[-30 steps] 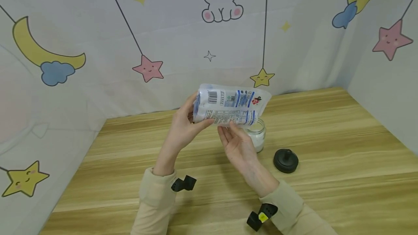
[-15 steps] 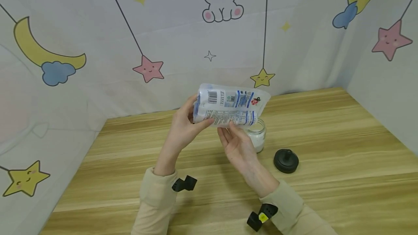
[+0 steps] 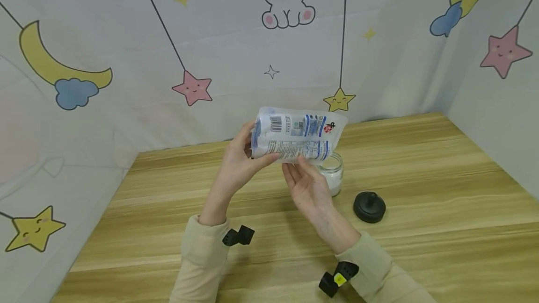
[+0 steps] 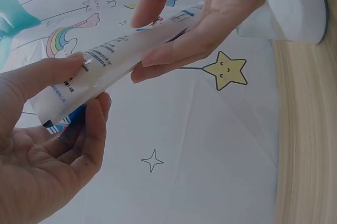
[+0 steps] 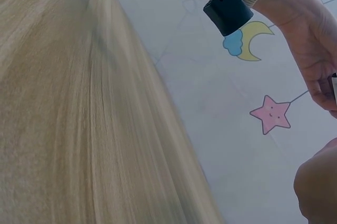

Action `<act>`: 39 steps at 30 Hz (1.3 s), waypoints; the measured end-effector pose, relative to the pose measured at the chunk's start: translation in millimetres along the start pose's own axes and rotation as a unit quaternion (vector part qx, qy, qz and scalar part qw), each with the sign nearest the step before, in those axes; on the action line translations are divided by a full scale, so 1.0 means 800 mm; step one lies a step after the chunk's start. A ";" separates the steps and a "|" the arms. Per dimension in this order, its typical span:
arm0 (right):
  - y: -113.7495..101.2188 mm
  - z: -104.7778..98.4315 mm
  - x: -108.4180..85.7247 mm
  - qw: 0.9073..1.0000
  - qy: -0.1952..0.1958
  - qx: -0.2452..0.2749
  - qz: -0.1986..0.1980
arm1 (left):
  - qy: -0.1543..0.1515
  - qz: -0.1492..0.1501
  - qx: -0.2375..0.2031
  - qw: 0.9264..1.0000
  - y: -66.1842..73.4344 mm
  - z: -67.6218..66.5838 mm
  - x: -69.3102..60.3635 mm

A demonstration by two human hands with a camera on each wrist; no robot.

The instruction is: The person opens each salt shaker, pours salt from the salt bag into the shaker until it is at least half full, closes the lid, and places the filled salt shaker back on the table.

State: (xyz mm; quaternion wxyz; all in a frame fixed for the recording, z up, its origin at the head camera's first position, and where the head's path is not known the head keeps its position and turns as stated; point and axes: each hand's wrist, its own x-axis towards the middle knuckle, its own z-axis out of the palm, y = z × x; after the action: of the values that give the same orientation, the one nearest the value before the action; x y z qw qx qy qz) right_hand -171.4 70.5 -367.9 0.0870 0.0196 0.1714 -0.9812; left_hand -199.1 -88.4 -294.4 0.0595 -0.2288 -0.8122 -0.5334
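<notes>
A white and blue printed plastic bag [image 3: 294, 135] is held tilted above the table, its right end over a glass jar [image 3: 334, 182] with white contents. The left hand [image 3: 238, 162] grips the bag's left end, thumb on the near face and fingers behind. Under the bag's lower edge, the right hand [image 3: 310, 191] supports it, thumb on the near side. In the left wrist view the bag [image 4: 105, 66] runs between the left hand [image 4: 52, 155] and the right hand [image 4: 210, 18], whose fingers lie on both sides of it. The bag's mouth is hidden.
A black lid [image 3: 369, 207] with a knob lies on the wooden table [image 3: 442, 209], right of the jar. A pale cloth printed with stars, moons and a bear hangs behind the table. Both wrists carry small black devices.
The left end of the bag looks slightly more creased and has shifted a little. Both hands keep nearly the same places; the jar and lid have not moved.
</notes>
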 end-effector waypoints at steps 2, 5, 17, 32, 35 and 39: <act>0.000 0.000 0.000 1.000 -0.003 0.000 0.000 | -0.001 0.000 0.000 1.000 0.000 0.000 0.000; -0.001 0.000 0.000 1.000 -0.010 0.000 -0.001 | 0.000 -0.003 0.002 1.000 0.001 0.000 0.000; -0.002 0.000 0.001 1.000 -0.010 0.004 0.000 | -0.003 0.013 0.012 1.000 0.003 0.001 0.001; -0.004 0.001 0.003 1.000 -0.002 0.015 0.004 | 0.003 0.027 0.015 1.000 0.004 0.001 0.003; -0.005 0.001 0.003 1.000 -0.003 0.018 0.007 | 0.003 0.026 0.014 1.000 0.004 0.001 0.004; -0.006 0.002 0.002 1.000 0.000 0.022 0.011 | 0.003 0.022 0.015 1.000 0.005 0.001 0.004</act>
State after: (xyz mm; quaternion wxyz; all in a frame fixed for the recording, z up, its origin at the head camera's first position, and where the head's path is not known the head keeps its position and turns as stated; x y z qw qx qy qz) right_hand -173.8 73.8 -364.9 0.0969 0.0238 0.1496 -0.9837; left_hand -199.9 -85.8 -290.2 0.0771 -0.2440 -0.8148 -0.5201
